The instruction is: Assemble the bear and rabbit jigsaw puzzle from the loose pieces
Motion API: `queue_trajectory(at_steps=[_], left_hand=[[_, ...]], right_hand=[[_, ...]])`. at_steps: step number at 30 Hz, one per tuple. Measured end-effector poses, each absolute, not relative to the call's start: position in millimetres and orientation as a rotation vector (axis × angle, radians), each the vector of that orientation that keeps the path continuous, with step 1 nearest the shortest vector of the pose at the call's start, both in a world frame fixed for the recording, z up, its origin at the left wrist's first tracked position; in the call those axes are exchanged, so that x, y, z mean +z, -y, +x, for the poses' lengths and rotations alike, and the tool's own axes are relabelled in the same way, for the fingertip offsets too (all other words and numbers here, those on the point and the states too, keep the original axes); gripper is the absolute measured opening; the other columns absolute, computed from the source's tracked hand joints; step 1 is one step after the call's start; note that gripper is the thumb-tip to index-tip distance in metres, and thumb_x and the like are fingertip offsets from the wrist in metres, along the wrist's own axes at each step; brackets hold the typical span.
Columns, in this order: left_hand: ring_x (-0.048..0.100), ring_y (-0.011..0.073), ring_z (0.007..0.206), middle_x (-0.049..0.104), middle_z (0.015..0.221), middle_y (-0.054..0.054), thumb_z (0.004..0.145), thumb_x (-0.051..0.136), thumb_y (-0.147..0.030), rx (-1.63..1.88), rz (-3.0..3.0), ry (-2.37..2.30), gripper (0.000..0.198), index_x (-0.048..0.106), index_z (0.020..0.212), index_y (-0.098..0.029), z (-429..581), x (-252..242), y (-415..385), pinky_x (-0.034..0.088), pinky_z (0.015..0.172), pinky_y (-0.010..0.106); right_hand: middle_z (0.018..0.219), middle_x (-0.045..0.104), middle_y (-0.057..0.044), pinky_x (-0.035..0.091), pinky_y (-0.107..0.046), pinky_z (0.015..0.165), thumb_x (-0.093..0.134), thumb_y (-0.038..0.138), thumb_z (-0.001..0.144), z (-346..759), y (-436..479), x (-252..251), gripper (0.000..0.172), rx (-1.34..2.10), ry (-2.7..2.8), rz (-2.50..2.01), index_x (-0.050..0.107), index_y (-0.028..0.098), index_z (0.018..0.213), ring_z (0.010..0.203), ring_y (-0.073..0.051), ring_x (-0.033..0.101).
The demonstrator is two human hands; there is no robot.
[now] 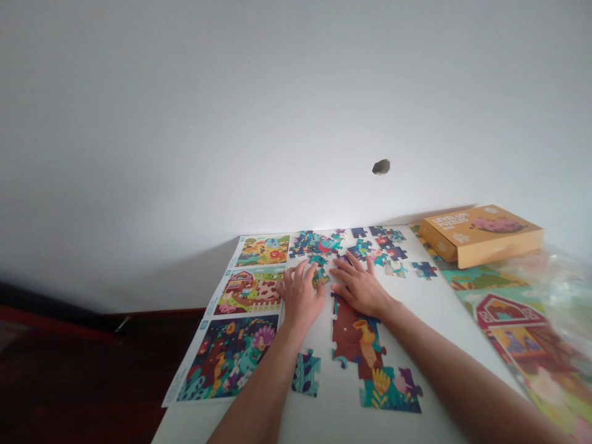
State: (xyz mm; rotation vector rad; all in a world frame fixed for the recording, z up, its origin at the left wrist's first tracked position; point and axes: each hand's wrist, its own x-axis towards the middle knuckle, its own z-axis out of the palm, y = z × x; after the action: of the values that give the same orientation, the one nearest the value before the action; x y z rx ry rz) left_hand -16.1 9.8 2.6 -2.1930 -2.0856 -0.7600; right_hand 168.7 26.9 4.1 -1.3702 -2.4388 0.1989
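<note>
Probably light, thin and stiff to handle, so best pinched by the edges without bending the knobs: loose jigsaw pieces [363,247], scattered at the wall end of the bench [319,422], under and beyond left hand [301,291] and right hand [363,287], both spread open with nothing visibly gripped. Bounded by wall [277,123] behind, picture sheet [245,316] at left, orange puzzle box [483,231] at right; more open room nearer, around the joined bear section [354,333].

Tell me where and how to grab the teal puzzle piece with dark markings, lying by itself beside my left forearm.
Probably best to pinch the teal puzzle piece by two opposite edges, from above and the right: it lies flat on the white tabletop, offering only its rim, and your left forearm runs close by its left side.
</note>
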Motion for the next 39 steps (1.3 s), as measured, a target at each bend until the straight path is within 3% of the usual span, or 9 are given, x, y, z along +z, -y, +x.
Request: queue_trajectory(at_steps=[5,11,15,18,22,27,31,36,39], left_hand=[[0.037,0.039,0.135,0.056,0.141,0.007,0.087,0.058,-0.027,-0.722,-2.292,2.015,0.049,0.056,0.136,-0.032,-15.6,-2.1,-9.6,0.022,0.109,0.068],[0.047,0.036,0.123,0.06,0.134,0.007,0.087,0.059,-0.032,-0.732,-2.273,2.022,0.038,0.063,0.125,-0.029,-14.5,1.0,-9.7,0.029,0.107,0.06],[0.048,0.0345,0.12,0.061,0.129,0.007,0.086,0.059,-0.03,-0.739,-2.262,2.027,0.034,0.066,0.12,-0.029,-13.4,2.5,-10.6,0.03,0.106,0.058],[0.047,0.0346,0.121,0.061,0.129,0.008,0.086,0.059,-0.03,-0.741,-2.262,2.031,0.035,0.065,0.121,-0.028,-13.5,2.0,-10.8,0.03,0.106,0.058],[0.047,0.0343,0.121,0.062,0.127,0.008,0.086,0.059,-0.03,-0.745,-2.261,2.041,0.035,0.066,0.12,-0.027,-14.0,1.8,-10.0,0.031,0.105,0.056],[0.047,0.0349,0.121,0.061,0.127,0.008,0.085,0.059,-0.028,-0.764,-2.246,2.047,0.035,0.066,0.12,-0.028,-13.9,0.4,-9.4,0.032,0.105,0.057],[0.047,0.035,0.121,0.061,0.128,0.008,0.085,0.06,-0.029,-0.776,-2.231,2.048,0.036,0.065,0.121,-0.027,-13.6,-1.4,-9.9,0.031,0.105,0.057],[0.047,0.0338,0.121,0.061,0.127,0.008,0.085,0.06,-0.029,-0.788,-2.233,2.054,0.035,0.065,0.12,-0.026,-13.0,-1.9,-10.4,0.032,0.105,0.056],[0.047,0.0336,0.12,0.061,0.128,0.008,0.085,0.06,-0.028,-0.788,-2.235,2.056,0.035,0.065,0.119,-0.026,-12.9,-1.5,-10.1,0.032,0.105,0.055]], right_hand=[[0.152,0.046,-0.008,0.01,-0.071,0.112,0.034,0.052,0.102,167.4,-26.2,5.7,0.047,0.189,2.426,-1.389,0.058,0.028,0.134,0.147,-0.035,0.024],[0.144,0.054,-0.008,0.01,-0.072,0.112,0.036,0.049,0.101,165.7,-25.5,11.0,0.042,0.098,2.363,-1.501,0.062,0.027,0.126,0.143,-0.036,0.031],[0.135,0.061,-0.009,0.013,-0.069,0.112,0.04,0.037,0.101,155.5,-44.2,19.2,0.034,0.073,2.295,-1.566,0.064,0.026,0.122,0.141,-0.034,0.033],[0.143,0.053,-0.011,0.023,-0.062,0.113,0.048,0.03,0.096,140.4,-72.2,24.7,0.038,0.091,2.269,-1.582,0.057,0.025,0.133,0.139,-0.032,0.036],[0.153,0.042,-0.011,0.03,-0.062,0.108,0.057,0.042,0.092,123.8,-108.9,24.1,0.052,0.182,2.312,-1.594,0.049,0.029,0.142,0.139,-0.034,0.036],[0.132,0.061,-0.009,0.031,-0.056,0.107,0.061,0.045,0.089,128.7,-129.3,14.8,0.041,0.191,2.307,-1.572,0.063,0.028,0.126,0.124,-0.031,0.051],[0.119,0.067,-0.009,0.034,-0.05,0.103,0.062,0.046,0.088,146.6,-135.2,15.2,0.036,0.193,2.211,-1.653,0.068,0.025,0.116,0.117,-0.031,0.054],[0.123,0.064,-0.015,0.029,-0.058,0.104,0.055,0.031,0.089,156.9,-136.3,21.3,0.034,0.079,1.958,-1.897,0.068,0.022,0.119,0.116,-0.034,0.053],[0.134,0.059,-0.013,0.023,-0.063,0.107,0.052,0.035,0.092,149.2,-133.9,19.5,0.039,0.098,2.006,-1.781,0.064,0.025,0.127,0.124,-0.034,0.048]])
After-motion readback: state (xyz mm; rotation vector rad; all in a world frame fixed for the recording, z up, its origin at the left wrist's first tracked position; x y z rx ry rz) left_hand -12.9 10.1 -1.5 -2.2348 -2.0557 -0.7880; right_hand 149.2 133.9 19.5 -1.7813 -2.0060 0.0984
